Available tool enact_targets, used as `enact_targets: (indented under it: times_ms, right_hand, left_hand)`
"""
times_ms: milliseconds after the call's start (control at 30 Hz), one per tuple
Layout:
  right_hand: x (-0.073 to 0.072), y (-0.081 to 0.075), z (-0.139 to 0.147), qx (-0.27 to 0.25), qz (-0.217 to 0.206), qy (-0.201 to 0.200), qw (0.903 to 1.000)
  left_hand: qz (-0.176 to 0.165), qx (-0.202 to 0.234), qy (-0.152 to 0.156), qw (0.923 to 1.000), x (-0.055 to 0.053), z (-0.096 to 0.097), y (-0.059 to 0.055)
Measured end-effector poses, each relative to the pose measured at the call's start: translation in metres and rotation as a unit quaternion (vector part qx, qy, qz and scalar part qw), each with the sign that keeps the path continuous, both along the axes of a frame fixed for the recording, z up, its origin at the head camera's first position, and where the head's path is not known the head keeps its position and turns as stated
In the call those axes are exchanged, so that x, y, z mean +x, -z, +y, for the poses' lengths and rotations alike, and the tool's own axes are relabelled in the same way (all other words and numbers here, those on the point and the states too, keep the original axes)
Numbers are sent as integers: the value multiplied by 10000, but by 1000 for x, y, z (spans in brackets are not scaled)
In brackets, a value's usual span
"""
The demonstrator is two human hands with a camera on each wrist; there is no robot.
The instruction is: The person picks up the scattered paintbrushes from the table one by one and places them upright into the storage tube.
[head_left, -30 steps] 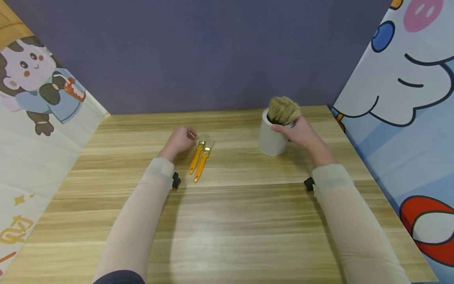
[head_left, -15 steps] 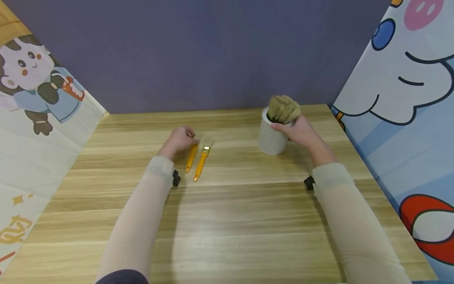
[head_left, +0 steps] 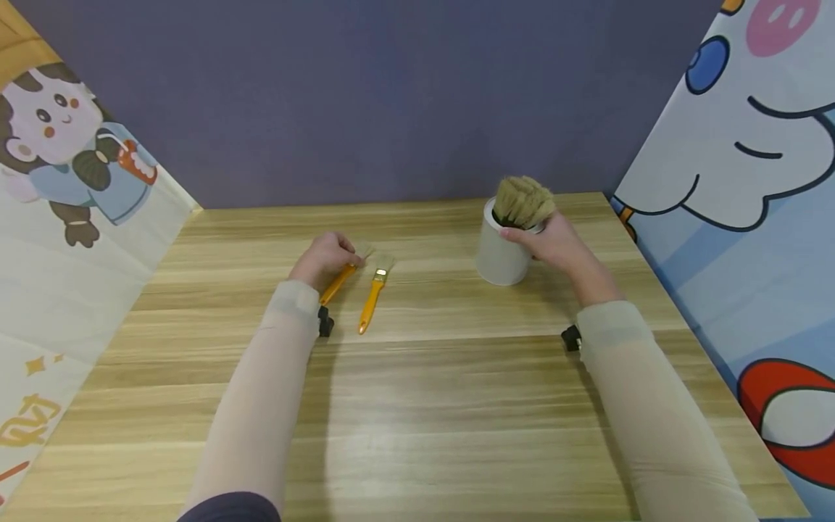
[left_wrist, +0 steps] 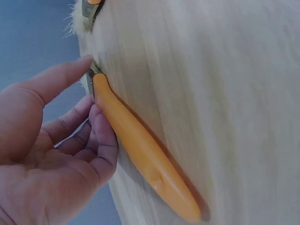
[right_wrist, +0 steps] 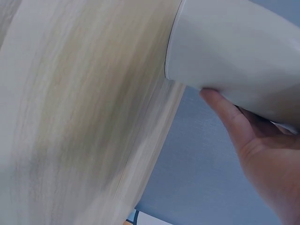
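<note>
In the head view my left hand pinches a paintbrush with an orange handle near its metal ferrule. In the left wrist view thumb and fingertips meet at the ferrule, while the orange handle slants away close over the wood. A second orange-handled paintbrush lies just to the right, bristles toward the back. My right hand holds a pale grey can by its upper right side, thumb at the rim. Thick tan bristles stick up out of the can; their handles are hidden inside.
The wood-grain table ends at a dark purple-grey back wall. Printed cartoon panels stand along the left side and the right side.
My left hand has taken hold of the left paintbrush and drawn it away from the other one, its handle end swinging left toward the wrist. The right hand and can stay in place.
</note>
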State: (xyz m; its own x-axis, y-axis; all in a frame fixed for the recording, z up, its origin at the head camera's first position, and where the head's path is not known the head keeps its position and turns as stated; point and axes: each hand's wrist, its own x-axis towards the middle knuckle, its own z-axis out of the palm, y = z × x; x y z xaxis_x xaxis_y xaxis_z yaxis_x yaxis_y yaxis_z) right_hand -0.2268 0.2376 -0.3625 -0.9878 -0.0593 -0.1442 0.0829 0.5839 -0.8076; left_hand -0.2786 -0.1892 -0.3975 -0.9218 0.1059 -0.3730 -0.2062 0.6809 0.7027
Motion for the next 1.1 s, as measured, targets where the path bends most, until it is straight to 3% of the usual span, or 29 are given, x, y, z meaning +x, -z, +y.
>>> enact_targets:
  times_ms: [367, 633, 933, 1100]
  right_hand:
    - [0, 0, 0, -45, 52, 46, 10000]
    - [-1, 2, 1, -43, 72, 49, 10000]
    - [0, 2, 1, -67, 114, 81, 9999]
    - [0, 2, 0, -62, 93, 45, 9999]
  left_hand:
    - [-90, -458, 29, 9989, -1, 5, -5]
    - [-211, -494, 188, 9984, -2, 7, -7]
    - [102, -353, 395, 9985, -3, 1, -5]
    - [304, -618, 595, 9959, -5, -2, -5]
